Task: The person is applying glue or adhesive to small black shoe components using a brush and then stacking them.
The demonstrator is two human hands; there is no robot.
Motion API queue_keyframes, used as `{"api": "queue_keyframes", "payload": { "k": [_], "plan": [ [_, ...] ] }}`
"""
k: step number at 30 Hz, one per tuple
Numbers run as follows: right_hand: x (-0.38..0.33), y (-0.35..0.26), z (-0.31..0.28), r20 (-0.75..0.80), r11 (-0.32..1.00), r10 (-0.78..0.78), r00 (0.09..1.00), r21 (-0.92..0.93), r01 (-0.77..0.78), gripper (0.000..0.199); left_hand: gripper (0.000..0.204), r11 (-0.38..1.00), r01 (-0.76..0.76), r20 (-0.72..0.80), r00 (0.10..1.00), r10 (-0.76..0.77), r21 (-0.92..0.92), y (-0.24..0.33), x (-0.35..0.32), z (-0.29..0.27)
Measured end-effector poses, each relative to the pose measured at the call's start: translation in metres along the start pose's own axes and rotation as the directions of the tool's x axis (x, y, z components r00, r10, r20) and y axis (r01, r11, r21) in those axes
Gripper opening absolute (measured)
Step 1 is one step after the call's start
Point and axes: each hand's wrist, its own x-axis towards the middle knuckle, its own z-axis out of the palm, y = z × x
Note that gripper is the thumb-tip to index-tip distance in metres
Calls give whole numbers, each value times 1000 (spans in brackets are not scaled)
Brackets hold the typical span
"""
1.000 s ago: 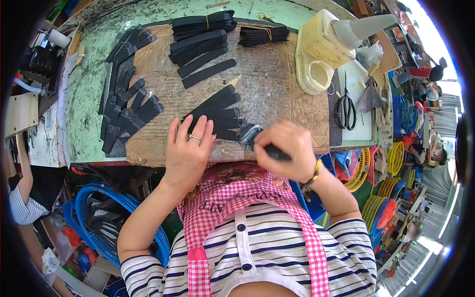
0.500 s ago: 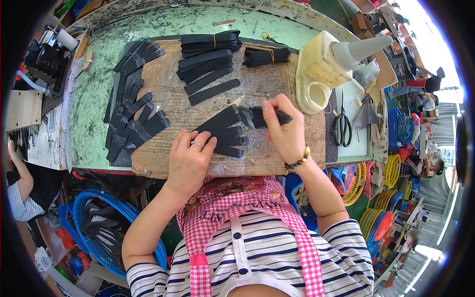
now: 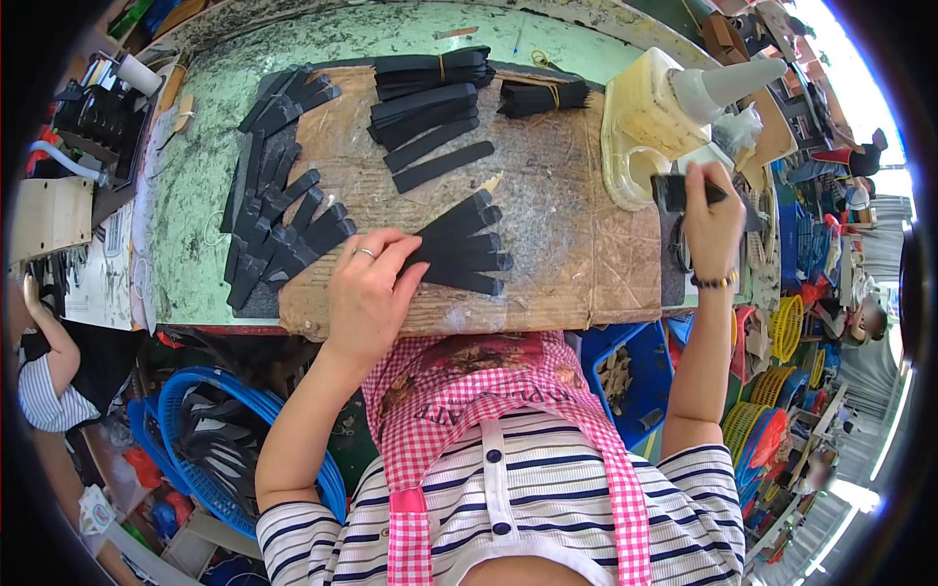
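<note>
My left hand point(image 3: 366, 293) pinches the near end of a fan of black strips point(image 3: 457, 244) on the worn cardboard point(image 3: 557, 283). The strips' far tips spread to the right and look shiny. In my right hand point(image 3: 713, 230) is a flat black-handled brush point(image 3: 672, 193), held beside the small round cup of a yellowish glue pot point(image 3: 640, 112). Whether the bristles are inside the cup I cannot tell. Left of the fan lies a heap of overlapping strips point(image 3: 278, 210) with shiny ends.
Behind the fan lie loose black strips point(image 3: 442, 168), a banded bundle point(image 3: 420, 73) and a smaller banded bundle point(image 3: 532, 99). Black-handled scissors point(image 3: 678, 249) lie partly hidden behind my right hand. Blue baskets point(image 3: 181, 430) stand below the table at left; another person's arm point(image 3: 59, 342) shows there.
My right hand has carried the brush from the fan's tips rightward to the glue pot's cup. My left hand stays on the strips, its fingers now pinching them. The whole view has shifted slightly.
</note>
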Motion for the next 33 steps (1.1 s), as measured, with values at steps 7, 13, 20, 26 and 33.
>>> {"api": "queue_keyframes", "payload": {
  "k": [7,13,20,26,33],
  "plan": [
    [-55,-122,22,436,578,84,896,711,-400,22,22,999,14,38,999,-15,31,-5,-10,4],
    [-83,-160,75,234,847,-179,955,530,29,7,21,997,-11,53,999,7,74,-3,-10,2],
    [-106,-159,54,234,853,-189,954,520,42,7,19,995,-37,46,998,33,94,-2,-6,3],
    [-121,-161,32,345,814,-204,916,580,-37,6,19,998,-8,40,999,6,56,-8,-9,4],
    [-132,-155,27,373,803,-192,908,592,-73,3,37,964,139,108,980,-167,229,4,5,2]
  ]
}}
